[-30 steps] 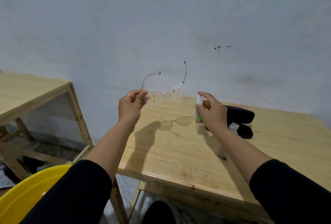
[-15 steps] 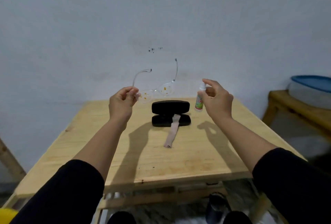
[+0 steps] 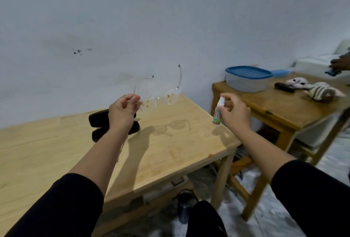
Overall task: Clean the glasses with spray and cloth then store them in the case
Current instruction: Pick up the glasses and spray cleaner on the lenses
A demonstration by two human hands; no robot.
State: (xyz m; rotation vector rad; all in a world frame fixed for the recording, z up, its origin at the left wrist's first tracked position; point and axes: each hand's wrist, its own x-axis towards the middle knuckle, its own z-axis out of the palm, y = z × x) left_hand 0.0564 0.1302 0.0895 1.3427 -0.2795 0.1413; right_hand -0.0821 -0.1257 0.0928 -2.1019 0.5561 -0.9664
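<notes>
While the left hand (image 3: pixel 123 111) pinches spotted glasses (image 3: pixel 160 98), the right hand (image 3: pixel 234 112), at 3 o'clock, grips a spray (image 3: pixel 217 112).

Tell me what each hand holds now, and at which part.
The left hand pinches the clear glasses at the outer end of one lens. The right hand grips the small spray bottle around its body, forefinger above the nozzle.

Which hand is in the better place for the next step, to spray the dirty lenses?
The right hand, probably. It already holds the spray bottle upright beside the glasses, a finger over the nozzle. The left hand is busy holding the glasses by one end, lenses spotted orange.
</notes>
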